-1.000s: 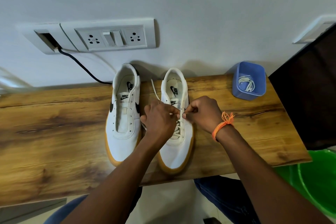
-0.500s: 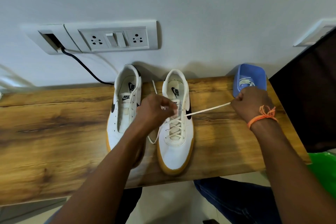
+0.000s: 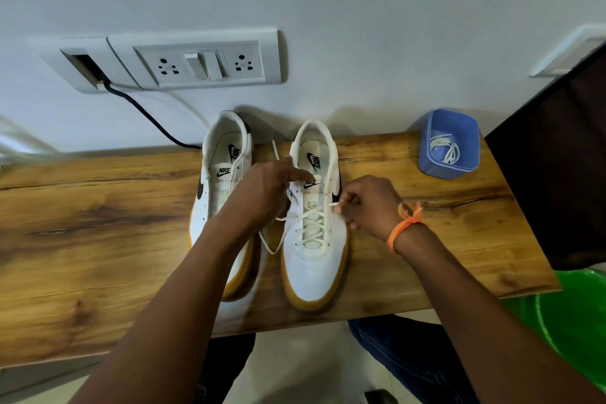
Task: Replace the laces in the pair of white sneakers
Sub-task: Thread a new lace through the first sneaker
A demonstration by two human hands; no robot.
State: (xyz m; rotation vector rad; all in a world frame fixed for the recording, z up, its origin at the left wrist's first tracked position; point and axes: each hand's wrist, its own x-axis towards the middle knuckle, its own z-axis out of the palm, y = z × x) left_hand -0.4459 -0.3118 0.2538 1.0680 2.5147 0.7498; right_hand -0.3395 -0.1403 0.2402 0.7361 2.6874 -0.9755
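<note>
Two white sneakers with tan soles stand side by side on the wooden table (image 3: 98, 233). The left sneaker (image 3: 219, 174) has no lace. The right sneaker (image 3: 313, 259) carries a cream lace (image 3: 311, 223) crossed through its lower eyelets. My left hand (image 3: 267, 190) rests on the right sneaker's left side, fingers over the tongue. My right hand (image 3: 367, 203) pinches the lace's right end beside the shoe's right eyelets. The lace's other end loops down between the shoes and runs up behind my left hand.
A blue plastic tub (image 3: 449, 144) holding another white lace stands at the table's back right. A socket panel (image 3: 196, 61) with a black cable is on the wall behind. A dark panel (image 3: 557, 174) borders the right side, a green bin (image 3: 570, 315) below it.
My right hand, which had drawn the lace out far to the right by the blue tub, has come back to the shoe's right eyelets. My left hand stays on the shoe.
</note>
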